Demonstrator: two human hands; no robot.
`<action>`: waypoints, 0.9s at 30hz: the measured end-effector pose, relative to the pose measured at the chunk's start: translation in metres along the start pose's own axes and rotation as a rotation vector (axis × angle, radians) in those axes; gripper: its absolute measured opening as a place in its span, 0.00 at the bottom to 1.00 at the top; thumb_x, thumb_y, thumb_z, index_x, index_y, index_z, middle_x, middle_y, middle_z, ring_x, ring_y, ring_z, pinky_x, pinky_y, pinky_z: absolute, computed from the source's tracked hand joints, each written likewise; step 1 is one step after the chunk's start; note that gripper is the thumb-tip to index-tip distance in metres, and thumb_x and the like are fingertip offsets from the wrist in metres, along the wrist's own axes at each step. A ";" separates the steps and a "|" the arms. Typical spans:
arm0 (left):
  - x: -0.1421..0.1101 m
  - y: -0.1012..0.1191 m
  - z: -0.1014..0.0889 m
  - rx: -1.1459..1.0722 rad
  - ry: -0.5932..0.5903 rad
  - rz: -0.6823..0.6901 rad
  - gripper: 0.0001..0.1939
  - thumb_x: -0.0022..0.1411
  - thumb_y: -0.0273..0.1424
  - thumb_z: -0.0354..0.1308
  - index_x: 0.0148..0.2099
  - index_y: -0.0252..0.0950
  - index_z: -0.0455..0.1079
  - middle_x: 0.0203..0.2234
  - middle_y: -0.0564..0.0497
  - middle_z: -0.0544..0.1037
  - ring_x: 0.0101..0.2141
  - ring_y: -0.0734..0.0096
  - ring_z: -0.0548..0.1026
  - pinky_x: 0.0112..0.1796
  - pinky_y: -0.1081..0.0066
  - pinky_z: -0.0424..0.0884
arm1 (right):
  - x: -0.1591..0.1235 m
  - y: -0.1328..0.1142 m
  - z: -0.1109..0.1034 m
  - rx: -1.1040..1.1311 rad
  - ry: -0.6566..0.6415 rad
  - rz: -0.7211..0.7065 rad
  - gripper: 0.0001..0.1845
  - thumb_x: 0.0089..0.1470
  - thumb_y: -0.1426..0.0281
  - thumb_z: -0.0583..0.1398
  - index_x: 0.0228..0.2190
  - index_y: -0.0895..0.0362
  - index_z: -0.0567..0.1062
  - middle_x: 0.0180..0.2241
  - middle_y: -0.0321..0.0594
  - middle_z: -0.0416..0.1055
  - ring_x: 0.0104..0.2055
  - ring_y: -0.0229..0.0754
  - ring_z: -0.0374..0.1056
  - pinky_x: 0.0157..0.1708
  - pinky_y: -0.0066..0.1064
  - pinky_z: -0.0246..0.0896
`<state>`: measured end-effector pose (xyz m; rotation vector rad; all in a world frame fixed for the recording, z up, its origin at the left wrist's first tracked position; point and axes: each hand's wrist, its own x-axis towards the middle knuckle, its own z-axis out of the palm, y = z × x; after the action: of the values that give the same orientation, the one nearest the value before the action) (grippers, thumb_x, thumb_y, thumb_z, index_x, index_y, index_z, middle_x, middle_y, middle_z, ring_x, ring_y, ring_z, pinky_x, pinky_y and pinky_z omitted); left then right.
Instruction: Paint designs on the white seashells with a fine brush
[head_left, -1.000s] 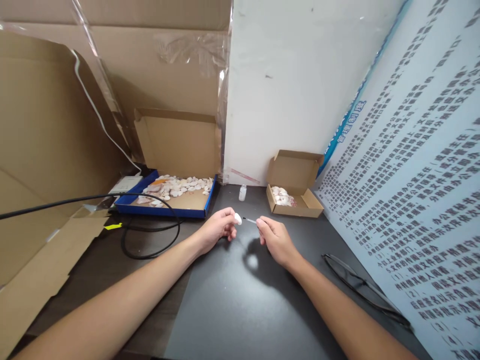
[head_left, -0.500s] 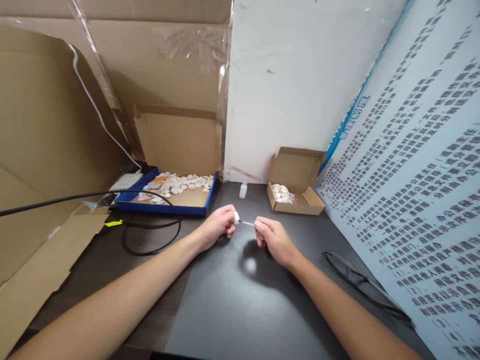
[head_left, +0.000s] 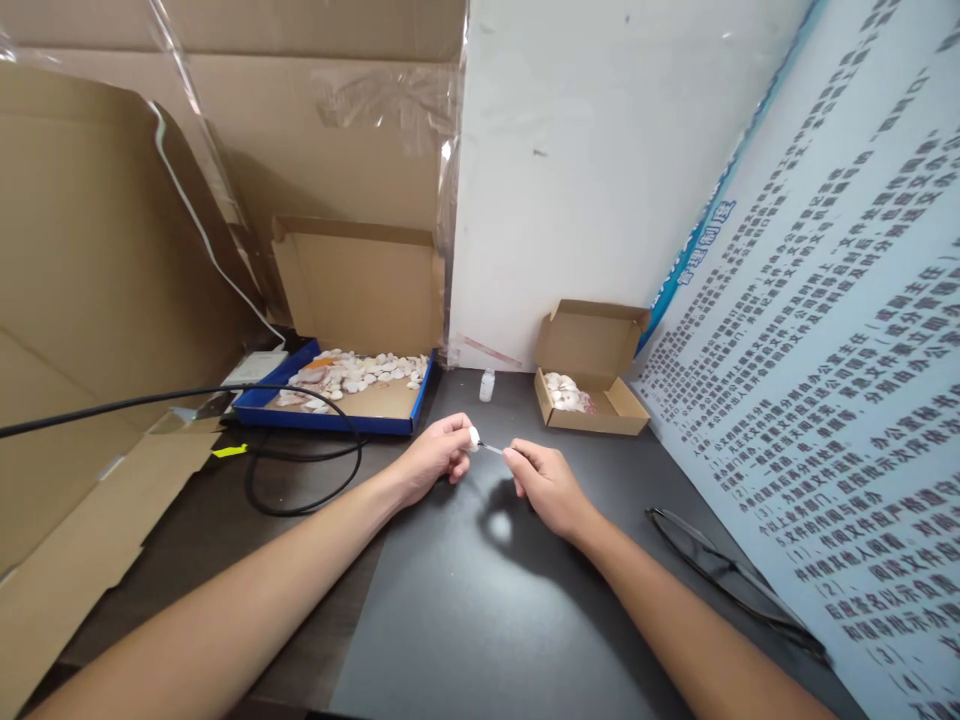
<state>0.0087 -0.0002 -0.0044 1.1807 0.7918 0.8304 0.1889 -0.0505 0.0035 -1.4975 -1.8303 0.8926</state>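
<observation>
My left hand (head_left: 439,455) is closed in a pinch on a small white shell-like piece (head_left: 474,436) just above the dark table. My right hand (head_left: 544,483) is closed on a thin brush-like stick (head_left: 491,449) whose tip touches the white piece. Behind them stands a tiny clear bottle (head_left: 487,385). A blue-edged tray (head_left: 390,423) at the back left holds several pale shells. A small open cardboard box (head_left: 600,405) at the back right holds a few more.
A black cable (head_left: 300,505) loops across the table on the left, beside a yellow tag (head_left: 227,451). Black glasses (head_left: 720,570) lie at the right, by a leaning printed board (head_left: 840,380). Cardboard sheets (head_left: 90,300) wall in the left and back.
My right hand has moved left toward my left hand, so the stick's tip now touches the white piece. The view has shifted slightly.
</observation>
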 end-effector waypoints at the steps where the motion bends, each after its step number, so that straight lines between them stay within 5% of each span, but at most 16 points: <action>1: 0.000 0.000 0.000 0.006 -0.002 -0.006 0.09 0.51 0.31 0.55 0.30 0.37 0.56 0.15 0.61 0.56 0.13 0.82 0.58 0.16 0.79 0.52 | 0.000 0.000 0.000 -0.017 0.020 0.013 0.31 0.57 0.50 0.46 0.22 0.67 0.60 0.20 0.37 0.58 0.23 0.21 0.49 0.25 0.15 0.41; 7: -0.001 0.003 0.001 0.030 0.026 -0.004 0.09 0.51 0.31 0.56 0.32 0.37 0.58 0.17 0.61 0.57 0.13 0.83 0.57 0.15 0.79 0.51 | 0.000 0.000 -0.001 0.058 0.005 -0.027 0.30 0.58 0.50 0.44 0.23 0.66 0.60 0.21 0.37 0.60 0.24 0.21 0.53 0.27 0.15 0.46; 14: -0.001 0.002 0.000 0.049 0.017 -0.010 0.08 0.52 0.32 0.55 0.32 0.36 0.58 0.21 0.60 0.61 0.13 0.84 0.60 0.14 0.79 0.51 | 0.002 0.001 -0.002 -0.013 0.097 0.040 0.28 0.56 0.52 0.47 0.23 0.67 0.59 0.20 0.36 0.58 0.24 0.21 0.49 0.25 0.15 0.40; 19: -0.001 0.002 0.001 0.042 0.016 -0.028 0.08 0.51 0.31 0.56 0.32 0.36 0.58 0.20 0.60 0.60 0.13 0.83 0.60 0.14 0.79 0.52 | 0.001 0.000 -0.001 0.067 -0.009 0.002 0.29 0.57 0.50 0.45 0.24 0.66 0.60 0.21 0.37 0.60 0.23 0.21 0.53 0.26 0.15 0.46; 23: 0.000 0.001 0.000 0.041 0.007 -0.020 0.08 0.51 0.31 0.55 0.32 0.36 0.58 0.21 0.59 0.60 0.13 0.83 0.60 0.14 0.79 0.52 | 0.002 0.001 0.000 -0.048 0.057 0.051 0.29 0.56 0.51 0.47 0.23 0.67 0.59 0.20 0.36 0.59 0.23 0.21 0.49 0.24 0.15 0.40; 27: 0.000 0.000 -0.001 0.034 0.010 -0.016 0.08 0.52 0.31 0.55 0.32 0.36 0.58 0.23 0.58 0.62 0.13 0.84 0.61 0.14 0.79 0.52 | 0.001 0.000 -0.002 0.021 0.033 0.021 0.30 0.56 0.49 0.45 0.23 0.66 0.59 0.20 0.37 0.60 0.23 0.21 0.52 0.25 0.14 0.45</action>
<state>0.0080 0.0006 -0.0046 1.1994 0.8251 0.8127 0.1902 -0.0490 0.0042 -1.5126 -1.7797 0.8893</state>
